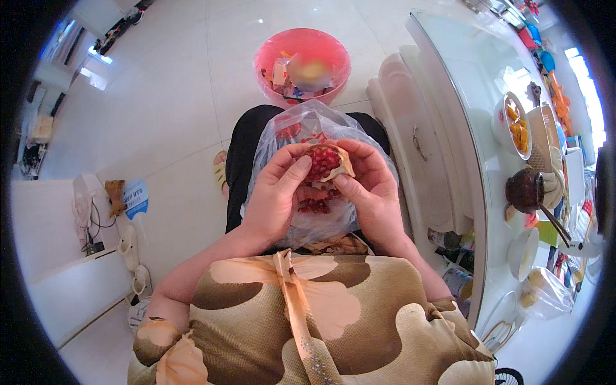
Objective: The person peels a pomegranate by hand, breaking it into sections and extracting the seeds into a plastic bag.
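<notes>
A piece of pomegranate [325, 163] with red seeds and pale rind is held between both hands above the lap. My left hand [279, 185] grips its left side, the thumb pressed near the seeds. On the right side, my right hand [373, 183] holds the rind with thumb and fingers. Beneath them a clear plastic bag [269, 144] with red print lies open across the knees. Loose pomegranate seeds [315, 206] rest in the bag between the wrists.
A pink waste bin [338, 45] with scraps stands beyond the knees. At right, a glass-topped table [452, 62] carries a bowl of orange pieces [519, 132], a dark brown pot [523, 190], a white bowl [522, 255] and a bagged item [544, 293]. Pale shoes [129, 248] sit at left.
</notes>
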Demonstrator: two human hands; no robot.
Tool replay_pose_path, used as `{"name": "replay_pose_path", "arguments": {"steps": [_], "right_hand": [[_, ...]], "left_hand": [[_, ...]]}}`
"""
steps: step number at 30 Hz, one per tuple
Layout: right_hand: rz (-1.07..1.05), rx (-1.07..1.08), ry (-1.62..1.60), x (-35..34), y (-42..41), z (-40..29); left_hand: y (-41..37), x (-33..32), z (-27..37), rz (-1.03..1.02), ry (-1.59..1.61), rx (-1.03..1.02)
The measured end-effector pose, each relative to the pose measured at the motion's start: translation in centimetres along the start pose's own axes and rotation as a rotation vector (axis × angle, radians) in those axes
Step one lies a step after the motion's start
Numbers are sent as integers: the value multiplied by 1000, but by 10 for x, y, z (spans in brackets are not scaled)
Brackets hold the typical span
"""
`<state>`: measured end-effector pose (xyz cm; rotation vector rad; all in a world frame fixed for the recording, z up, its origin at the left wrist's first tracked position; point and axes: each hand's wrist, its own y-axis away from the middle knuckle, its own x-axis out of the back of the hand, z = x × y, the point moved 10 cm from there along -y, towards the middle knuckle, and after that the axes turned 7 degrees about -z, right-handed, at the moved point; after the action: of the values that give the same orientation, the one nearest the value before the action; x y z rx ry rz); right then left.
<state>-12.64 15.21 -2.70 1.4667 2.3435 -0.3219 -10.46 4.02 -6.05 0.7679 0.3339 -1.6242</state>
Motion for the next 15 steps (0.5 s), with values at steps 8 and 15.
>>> {"name": "replay_pose_path", "arguments": {"steps": [8, 15], "right_hand": [[-34, -40, -31, -4, 3, -6], [-59, -65, -49, -1, 3, 1]], "left_hand": [[-1, -2, 3, 5, 52, 33], [-2, 1, 5, 4, 170, 17]]}}
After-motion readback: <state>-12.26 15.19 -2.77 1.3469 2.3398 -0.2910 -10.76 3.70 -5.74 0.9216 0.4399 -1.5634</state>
